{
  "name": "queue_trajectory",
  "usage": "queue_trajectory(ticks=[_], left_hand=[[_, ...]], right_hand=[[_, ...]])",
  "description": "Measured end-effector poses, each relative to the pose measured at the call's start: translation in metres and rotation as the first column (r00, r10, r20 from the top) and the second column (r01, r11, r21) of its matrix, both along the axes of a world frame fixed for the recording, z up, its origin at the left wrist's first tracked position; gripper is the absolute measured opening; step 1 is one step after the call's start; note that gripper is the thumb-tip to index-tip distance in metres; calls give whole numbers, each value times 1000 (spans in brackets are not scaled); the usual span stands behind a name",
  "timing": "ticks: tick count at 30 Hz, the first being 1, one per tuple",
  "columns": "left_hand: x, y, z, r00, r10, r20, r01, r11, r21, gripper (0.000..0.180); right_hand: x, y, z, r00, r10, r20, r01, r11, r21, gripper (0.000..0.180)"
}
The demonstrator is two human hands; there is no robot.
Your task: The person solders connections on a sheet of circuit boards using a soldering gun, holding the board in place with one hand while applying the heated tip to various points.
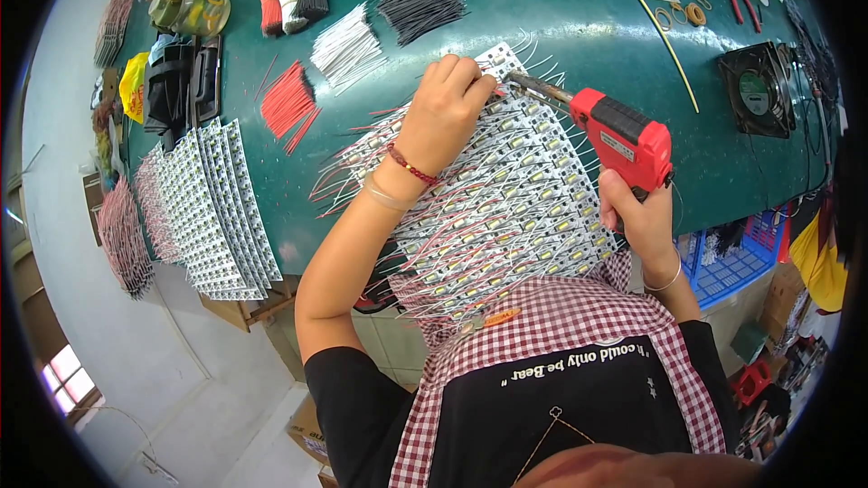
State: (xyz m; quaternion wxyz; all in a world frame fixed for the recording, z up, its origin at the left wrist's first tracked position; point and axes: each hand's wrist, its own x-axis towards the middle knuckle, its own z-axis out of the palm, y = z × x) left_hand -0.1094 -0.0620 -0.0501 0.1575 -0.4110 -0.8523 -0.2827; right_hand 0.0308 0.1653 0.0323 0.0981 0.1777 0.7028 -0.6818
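A large panel of small white circuit boards (529, 190) lies before me, bristling with thin red and white wires and dotted with yellowish parts. At its far end, my left hand (448, 99) is closed in a pinch, with a bit of red wire (499, 91) showing at the fingertips. My right hand (637, 212) is wrapped round the handle of a red and black soldering gun (619, 136). The gun's metal tip points left and reaches the panel just beside my left fingertips. Exactly what the tip touches is too small to tell.
Loose red wires (287, 107), white wires (348, 47) and black wires (420, 4) lie in piles on the green table (561, 0). Stacked panels (212, 208) hang over its left edge. A black fan (758, 90) stands right; a blue basket (732, 262) sits below.
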Motion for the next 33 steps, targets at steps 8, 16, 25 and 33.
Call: queue_trajectory(ticks=[8,16,25,33], left_hand=[[1,1,2,1000,5,-14,-5,1000,2,27],[3,-4,24,989,68,-128,-74,997,-36,24],[26,6,10,1000,10,-18,-11,999,-49,20],[26,8,10,1000,-4,-13,3,998,-61,22]], right_hand=[[6,0,7,994,-108,-33,107,993,-47,14],[16,8,7,990,-125,-63,121,991,-64,16],[21,11,2,998,-55,-10,55,998,-43,14],[22,7,1,995,-97,0,96,994,-55,12]])
